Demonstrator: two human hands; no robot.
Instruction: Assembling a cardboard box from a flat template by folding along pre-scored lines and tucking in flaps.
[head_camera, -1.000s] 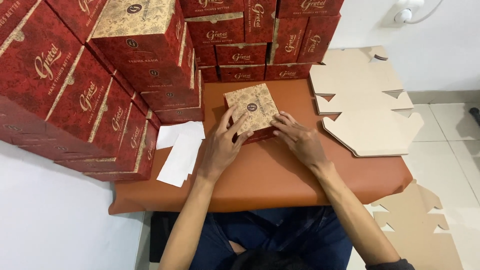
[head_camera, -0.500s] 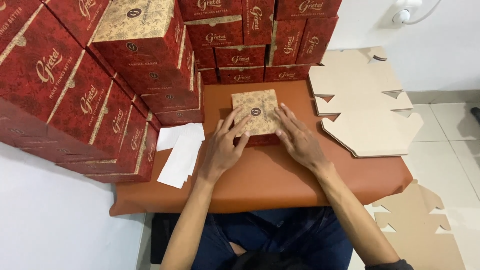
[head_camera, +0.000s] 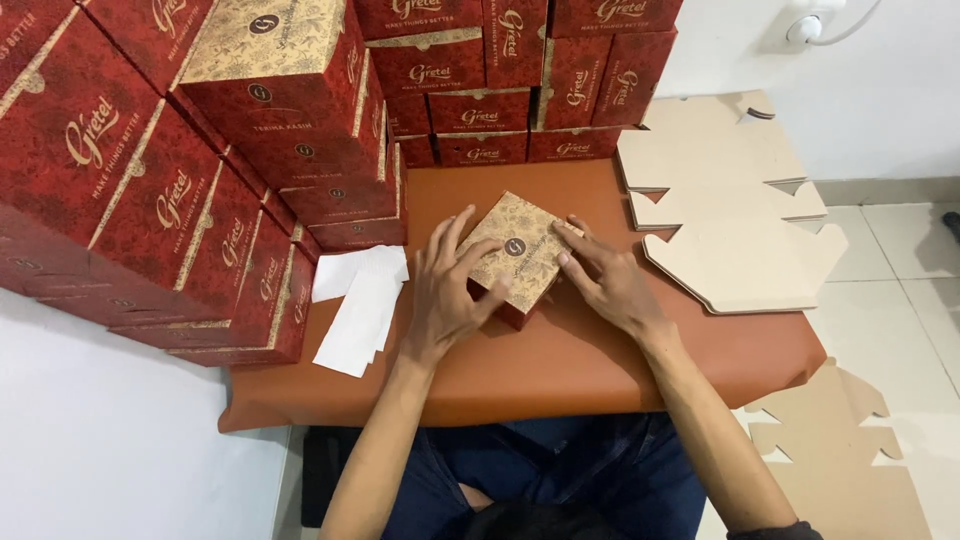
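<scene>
Both hands, the left hand and the right hand, grip a small patterned box resting on the brown bench. Red boxes crowd its left and back edges (flat cardboard blanks overhang the right), above white floor tiles.

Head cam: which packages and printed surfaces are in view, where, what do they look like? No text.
Small box: table centre, between left hand and right hand; gold patterned top, red sides.
Stacked boxes: left and rear; red with gold trim.
Flat blanks: right table edge; beige die-cut card.
White paper slips: beside left hand.
</scene>
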